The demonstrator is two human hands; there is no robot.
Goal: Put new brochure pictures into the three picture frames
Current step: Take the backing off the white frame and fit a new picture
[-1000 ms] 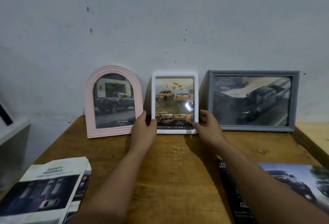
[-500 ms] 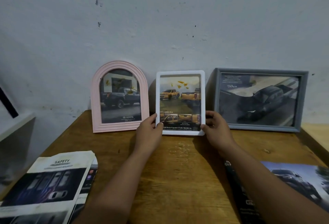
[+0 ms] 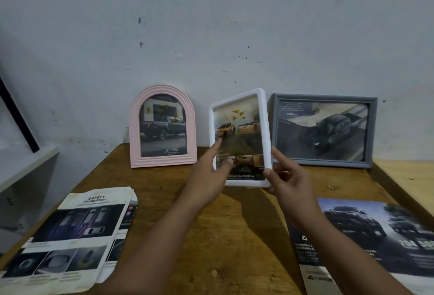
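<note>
White frame (image 3: pixel 242 137) is up off the table (image 3: pixel 234 236), tilted, between pink frame (image 3: pixel 163 127) & grey frame (image 3: pixel 325 130). My right hand (image 3: pixel 285 183) pinches its lower right corner; left hand (image 3: pixel 211 172) has fingers on the glass, thumb side hidden. Next: turn it over w/ both hands, keep grip on edges not glass, go slow so it doesn't clip either neighbour.

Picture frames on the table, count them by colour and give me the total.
Pink: 1, the arched frame leaning on the wall.
White: 1, the white frame held tilted by the left hand and right hand.
Grey: 1, the grey frame on the right.
Total: 3
</note>
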